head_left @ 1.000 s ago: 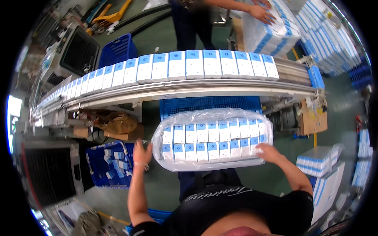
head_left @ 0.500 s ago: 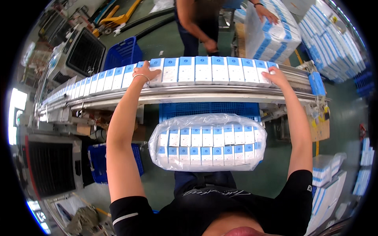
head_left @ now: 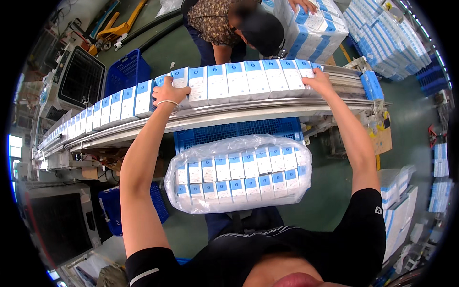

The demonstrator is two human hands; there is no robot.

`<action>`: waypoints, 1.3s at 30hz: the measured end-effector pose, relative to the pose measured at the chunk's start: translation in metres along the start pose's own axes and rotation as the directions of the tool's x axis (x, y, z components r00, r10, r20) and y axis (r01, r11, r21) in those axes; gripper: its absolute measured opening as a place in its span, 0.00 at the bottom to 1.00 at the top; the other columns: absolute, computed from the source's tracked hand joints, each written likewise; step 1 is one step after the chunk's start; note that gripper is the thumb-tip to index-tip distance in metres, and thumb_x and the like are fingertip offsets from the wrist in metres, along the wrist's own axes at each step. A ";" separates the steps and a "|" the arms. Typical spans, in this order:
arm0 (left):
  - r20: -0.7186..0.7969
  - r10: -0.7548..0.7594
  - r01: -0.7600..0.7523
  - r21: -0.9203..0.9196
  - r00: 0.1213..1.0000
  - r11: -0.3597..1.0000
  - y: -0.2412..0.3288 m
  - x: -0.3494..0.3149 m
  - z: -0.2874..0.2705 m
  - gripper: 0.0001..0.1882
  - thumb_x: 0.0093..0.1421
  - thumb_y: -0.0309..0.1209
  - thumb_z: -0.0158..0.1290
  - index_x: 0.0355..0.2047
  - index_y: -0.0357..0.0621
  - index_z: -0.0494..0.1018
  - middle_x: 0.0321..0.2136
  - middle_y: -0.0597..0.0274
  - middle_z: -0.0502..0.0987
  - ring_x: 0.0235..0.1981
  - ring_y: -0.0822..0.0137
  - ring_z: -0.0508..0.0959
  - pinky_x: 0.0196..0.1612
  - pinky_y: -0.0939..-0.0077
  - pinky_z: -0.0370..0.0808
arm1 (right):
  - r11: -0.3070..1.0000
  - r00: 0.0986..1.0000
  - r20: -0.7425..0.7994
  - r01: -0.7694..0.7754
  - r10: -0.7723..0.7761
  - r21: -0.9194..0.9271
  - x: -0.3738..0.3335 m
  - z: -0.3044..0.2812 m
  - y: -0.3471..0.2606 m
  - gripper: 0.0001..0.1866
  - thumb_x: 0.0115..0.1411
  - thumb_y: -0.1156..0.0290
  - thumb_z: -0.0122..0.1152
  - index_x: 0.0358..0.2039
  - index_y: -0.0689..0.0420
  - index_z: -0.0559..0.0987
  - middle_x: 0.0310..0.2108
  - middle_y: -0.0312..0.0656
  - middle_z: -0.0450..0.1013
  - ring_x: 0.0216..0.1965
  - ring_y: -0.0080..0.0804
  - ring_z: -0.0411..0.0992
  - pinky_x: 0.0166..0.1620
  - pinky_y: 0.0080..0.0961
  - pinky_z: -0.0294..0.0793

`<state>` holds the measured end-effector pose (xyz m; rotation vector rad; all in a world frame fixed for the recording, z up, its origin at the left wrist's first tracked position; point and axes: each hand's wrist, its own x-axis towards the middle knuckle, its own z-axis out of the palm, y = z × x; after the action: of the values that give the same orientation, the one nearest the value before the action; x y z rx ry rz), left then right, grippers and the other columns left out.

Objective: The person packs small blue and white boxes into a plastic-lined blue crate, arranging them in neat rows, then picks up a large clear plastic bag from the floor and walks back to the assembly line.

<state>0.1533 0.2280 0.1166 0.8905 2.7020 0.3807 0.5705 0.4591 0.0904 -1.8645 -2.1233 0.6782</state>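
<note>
A row of white and blue boxes [head_left: 239, 80] stands on a curved metal conveyor [head_left: 229, 112]. My left hand [head_left: 169, 94] presses the left end of a group of these boxes, and my right hand [head_left: 318, 79] presses the right end, squeezing the group between them. Below my arms a clear plastic bag full of the same boxes [head_left: 239, 174] rests in front of my body.
Another person [head_left: 229, 26] bends over stacked packs [head_left: 313, 24] across the conveyor. Blue crates sit under the conveyor [head_left: 239, 131], at the far left [head_left: 125, 71] and by my left side [head_left: 114, 210]. More stacked packs [head_left: 382, 33] lie at the right, and machines stand at the left.
A second ago both hands held the filled bag. They let go, reached up to the conveyor, and now clamp a group of boxes from both ends. The bag stays below.
</note>
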 end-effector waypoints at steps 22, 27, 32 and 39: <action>-0.045 0.130 -0.119 0.186 0.991 0.975 -0.250 -0.280 0.164 0.44 0.36 0.44 0.65 0.54 0.49 0.62 0.49 0.28 0.58 0.51 0.31 0.60 0.54 0.45 0.59 | 0.941 0.996 0.025 0.091 -0.088 -0.327 -0.359 0.149 0.140 0.38 0.37 0.55 0.70 0.49 0.59 0.69 0.56 0.62 0.54 0.52 0.63 0.58 0.54 0.48 0.61; 0.195 0.241 -0.077 -0.605 0.951 0.792 -0.316 -0.245 0.137 0.32 0.53 0.27 0.59 0.56 0.40 0.58 0.44 0.54 0.68 0.44 0.62 0.70 0.46 0.69 0.69 | 0.973 0.962 0.254 0.150 -0.103 -0.174 -0.362 0.113 0.168 0.37 0.43 0.53 0.69 0.52 0.57 0.68 0.58 0.64 0.52 0.55 0.61 0.57 0.56 0.45 0.61; 0.232 0.252 -0.131 -0.436 0.940 0.890 -0.420 -0.190 0.157 0.47 0.51 0.39 0.64 0.60 0.36 0.47 0.44 0.55 0.70 0.39 0.65 0.72 0.44 0.75 0.71 | 0.876 0.862 0.479 -0.351 0.164 0.331 -0.321 0.079 0.198 0.37 0.54 0.61 0.64 0.60 0.56 0.58 0.58 0.54 0.57 0.57 0.41 0.61 0.55 0.34 0.65; 0.513 0.069 0.351 -0.674 0.856 0.650 -0.399 -0.187 0.154 0.55 0.48 0.36 0.66 0.62 0.30 0.37 0.51 0.43 0.67 0.49 0.56 0.71 0.53 0.70 0.67 | 0.591 0.635 0.746 -0.686 0.200 0.425 -0.290 0.098 0.241 0.36 0.55 0.67 0.63 0.61 0.56 0.58 0.50 0.42 0.66 0.50 0.29 0.66 0.50 0.27 0.68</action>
<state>0.1348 -0.1702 -0.1255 0.4135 1.8166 0.9886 0.7810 0.1767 -0.0752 -1.8591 -1.1878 2.1637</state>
